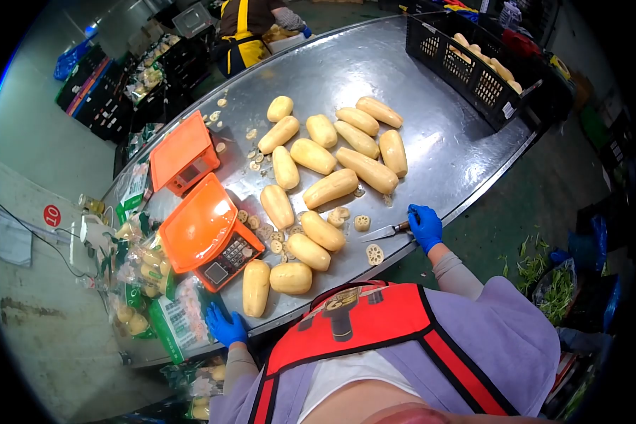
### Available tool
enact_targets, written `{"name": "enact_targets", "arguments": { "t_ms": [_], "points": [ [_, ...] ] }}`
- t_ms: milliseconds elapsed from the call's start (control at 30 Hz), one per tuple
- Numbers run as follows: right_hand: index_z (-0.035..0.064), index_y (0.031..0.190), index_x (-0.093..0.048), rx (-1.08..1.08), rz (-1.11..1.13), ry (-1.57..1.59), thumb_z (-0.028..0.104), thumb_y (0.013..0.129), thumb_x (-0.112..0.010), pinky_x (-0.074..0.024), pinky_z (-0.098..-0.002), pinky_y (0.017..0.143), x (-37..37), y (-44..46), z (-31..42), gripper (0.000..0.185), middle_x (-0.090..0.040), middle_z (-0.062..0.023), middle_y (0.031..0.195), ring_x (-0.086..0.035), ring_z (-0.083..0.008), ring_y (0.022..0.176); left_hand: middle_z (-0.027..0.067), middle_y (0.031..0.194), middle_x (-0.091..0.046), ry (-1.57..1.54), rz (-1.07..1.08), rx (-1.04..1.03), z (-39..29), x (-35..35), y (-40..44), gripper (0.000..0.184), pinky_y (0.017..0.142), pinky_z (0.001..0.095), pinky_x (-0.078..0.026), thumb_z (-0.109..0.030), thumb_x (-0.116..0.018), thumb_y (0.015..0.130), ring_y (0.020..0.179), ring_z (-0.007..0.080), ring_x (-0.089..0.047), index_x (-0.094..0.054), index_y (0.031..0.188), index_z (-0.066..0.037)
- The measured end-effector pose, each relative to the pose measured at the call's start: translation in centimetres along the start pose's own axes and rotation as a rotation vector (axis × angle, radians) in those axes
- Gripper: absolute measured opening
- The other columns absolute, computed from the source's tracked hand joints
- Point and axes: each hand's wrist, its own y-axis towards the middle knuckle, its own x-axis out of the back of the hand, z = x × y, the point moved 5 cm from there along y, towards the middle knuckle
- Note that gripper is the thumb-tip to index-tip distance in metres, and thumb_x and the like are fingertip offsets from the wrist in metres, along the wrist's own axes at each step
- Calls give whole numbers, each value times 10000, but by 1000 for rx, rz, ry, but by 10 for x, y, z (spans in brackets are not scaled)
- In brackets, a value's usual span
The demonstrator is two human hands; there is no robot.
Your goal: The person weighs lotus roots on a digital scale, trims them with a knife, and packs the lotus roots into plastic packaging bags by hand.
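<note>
Peeled lotus root sections (pixel 313 156) lie scattered over the metal table (pixel 445 152), with cut slices and end pieces among them. My right hand (pixel 425 227), in a blue glove, is closed around the handle of a knife (pixel 383 233) at the near edge. The blade points left, flat over the tabletop beside a lotus root slice (pixel 374 254). My left hand (pixel 225 326), also blue-gloved, rests at the table's near edge with fingers apart, holding nothing. Beside it lies a green and white plastic packaging bag (pixel 179 319).
Two orange scales (pixel 199 220) stand left of the lotus roots. Bagged lotus roots (pixel 148 268) crowd the left edge. A black crate (pixel 473 71) with more roots sits at the far right. Across the table works a person in a yellow apron (pixel 246 35).
</note>
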Motion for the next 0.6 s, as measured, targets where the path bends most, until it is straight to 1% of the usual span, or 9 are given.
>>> {"name": "enact_targets", "arguments": {
  "t_ms": [233,300,433,500,600],
  "points": [
    [120,971,-636,10,-13,6,219,794,-593,-472,-383,743,0,0,0,208,-616,-85,890,-577,-276,842,171,1409,-316,-6,-3,-3,0,1,0,749,1057,457,-234,-287,-622,742,1274,386,-302,-300,1404,-148],
    [108,968,-640,13,-15,-1,215,805,-599,-467,-368,742,1,0,1,199,-622,-98,899,-581,-286,840,172,1407,-319,-3,-10,-12,0,0,0,748,1055,459,-236,-287,-621,740,1272,387,-304,-304,1401,-140],
    [108,966,-641,3,-3,7,221,807,-598,-468,-371,741,2,0,1,200,-622,-102,899,-581,-289,842,172,1402,-327,5,-19,-18,2,-3,0,746,1054,461,-237,-288,-620,737,1270,389,-306,-311,1397,-128],
    [125,967,-634,11,3,-5,220,789,-596,-470,-382,733,0,0,0,205,-616,-81,890,-573,-276,835,173,1400,-332,12,-20,-16,2,-3,0,745,1054,463,-236,-289,-620,734,1269,392,-306,-316,1393,-120],
    [125,961,-635,20,-4,3,219,788,-597,-471,-383,728,0,0,-1,202,-617,-82,881,-575,-277,827,174,1402,-328,-3,-11,-12,0,0,0,743,1054,463,-235,-288,-619,734,1273,391,-301,-317,1393,-124]
  ]
}}
